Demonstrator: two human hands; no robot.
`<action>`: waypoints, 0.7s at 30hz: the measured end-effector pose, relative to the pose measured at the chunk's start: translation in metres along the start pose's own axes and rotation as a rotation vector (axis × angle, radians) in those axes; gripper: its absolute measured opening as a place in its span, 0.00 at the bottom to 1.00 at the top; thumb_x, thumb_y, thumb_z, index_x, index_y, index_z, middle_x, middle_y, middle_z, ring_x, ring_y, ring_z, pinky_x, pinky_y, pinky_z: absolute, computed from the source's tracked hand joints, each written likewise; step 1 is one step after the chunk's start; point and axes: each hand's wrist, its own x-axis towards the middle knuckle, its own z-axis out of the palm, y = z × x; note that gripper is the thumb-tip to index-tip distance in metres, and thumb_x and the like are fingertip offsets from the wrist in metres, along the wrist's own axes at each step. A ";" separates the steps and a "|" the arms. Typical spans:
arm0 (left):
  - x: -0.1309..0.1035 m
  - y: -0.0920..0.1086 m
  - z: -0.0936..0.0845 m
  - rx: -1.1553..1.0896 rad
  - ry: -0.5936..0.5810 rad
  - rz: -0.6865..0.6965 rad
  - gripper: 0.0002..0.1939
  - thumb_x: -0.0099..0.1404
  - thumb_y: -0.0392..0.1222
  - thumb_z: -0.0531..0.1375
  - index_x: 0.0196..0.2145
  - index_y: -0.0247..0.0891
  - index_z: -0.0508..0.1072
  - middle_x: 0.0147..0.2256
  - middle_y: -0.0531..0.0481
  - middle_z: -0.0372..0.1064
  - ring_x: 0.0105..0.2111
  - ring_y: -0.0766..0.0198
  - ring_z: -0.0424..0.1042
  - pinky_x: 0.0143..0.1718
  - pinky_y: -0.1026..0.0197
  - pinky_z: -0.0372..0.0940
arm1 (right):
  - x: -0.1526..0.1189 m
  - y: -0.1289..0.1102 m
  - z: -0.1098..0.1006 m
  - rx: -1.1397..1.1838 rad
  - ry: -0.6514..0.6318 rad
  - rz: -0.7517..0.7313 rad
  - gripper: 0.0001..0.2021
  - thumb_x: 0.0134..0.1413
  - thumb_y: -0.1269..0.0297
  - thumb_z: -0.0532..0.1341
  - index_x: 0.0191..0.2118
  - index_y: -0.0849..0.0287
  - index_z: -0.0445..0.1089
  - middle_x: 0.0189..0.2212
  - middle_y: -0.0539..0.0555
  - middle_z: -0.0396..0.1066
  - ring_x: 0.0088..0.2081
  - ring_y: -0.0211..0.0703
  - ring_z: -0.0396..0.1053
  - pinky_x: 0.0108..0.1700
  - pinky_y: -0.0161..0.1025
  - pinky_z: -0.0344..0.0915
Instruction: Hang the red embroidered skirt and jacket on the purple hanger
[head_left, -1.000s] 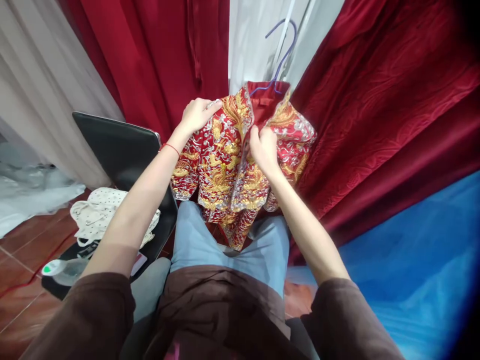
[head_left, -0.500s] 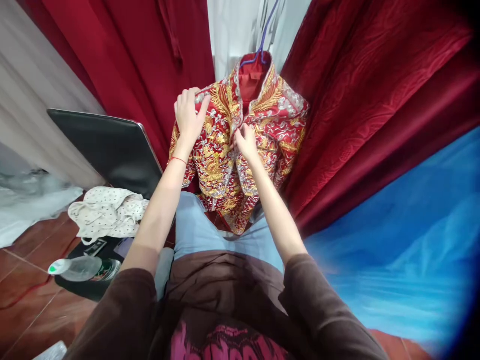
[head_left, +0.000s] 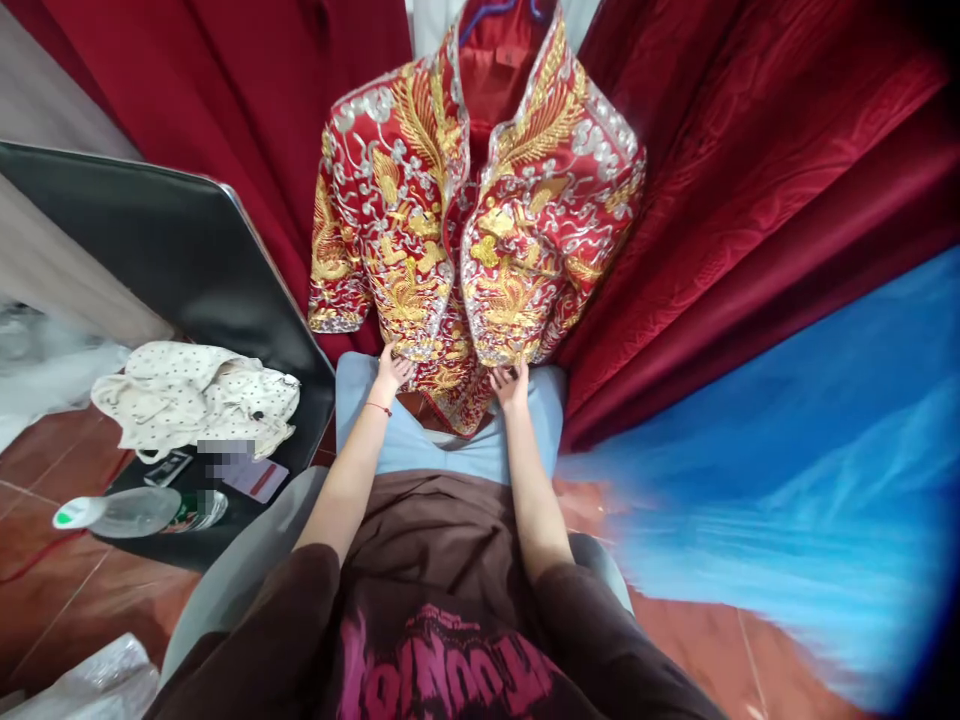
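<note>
A red jacket (head_left: 412, 225) with dense gold and silver embroidery hangs upright in front of me, its front edges apart. Part of a purple hanger (head_left: 489, 14) shows inside its collar. At the bottom of the left front panel, my left hand (head_left: 394, 370) pinches the hem, fingers closed. My right hand (head_left: 511, 383) grips the hem of the other front panel, thumb and fingers bent at its edge. Between the two hands, the longer back of the jacket (head_left: 469, 400) dips over my lap. The fingertips are partly hidden by the cloth.
A black chair (head_left: 172, 260) on the left bears a white dotted cloth (head_left: 199, 395), a plastic bottle (head_left: 142, 512) and a card (head_left: 259, 478). Red curtains (head_left: 750, 200) hang on both sides. Blue sheeting (head_left: 787, 480) spreads over the right.
My left hand has left the shoulder and my right hand the upper front; both have come down to the hem. The jacket's front now parts wider, and it looks nearer.
</note>
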 end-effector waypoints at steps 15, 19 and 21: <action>-0.010 -0.050 -0.006 -0.018 -0.241 0.097 0.09 0.58 0.34 0.68 0.37 0.35 0.76 0.39 0.45 0.79 0.42 0.62 0.77 0.53 0.59 0.66 | -0.030 0.081 0.070 0.007 -0.057 0.046 0.14 0.51 0.58 0.68 0.26 0.58 0.63 0.24 0.44 0.68 0.31 0.36 0.71 0.32 0.30 0.64; -0.016 -0.050 -0.010 -0.021 -0.114 0.179 0.13 0.56 0.36 0.70 0.38 0.35 0.74 0.35 0.48 0.79 0.44 0.61 0.76 0.53 0.60 0.66 | -0.025 0.084 0.064 -0.071 -0.001 0.081 0.14 0.63 0.57 0.62 0.48 0.62 0.70 0.44 0.54 0.73 0.43 0.41 0.73 0.45 0.43 0.72; -0.023 -0.050 -0.008 -0.018 -0.091 0.206 0.16 0.55 0.39 0.71 0.41 0.35 0.74 0.36 0.48 0.79 0.46 0.61 0.75 0.54 0.60 0.65 | -0.026 0.083 0.060 -0.108 0.002 0.105 0.19 0.65 0.56 0.61 0.56 0.61 0.68 0.52 0.58 0.70 0.49 0.46 0.72 0.49 0.49 0.72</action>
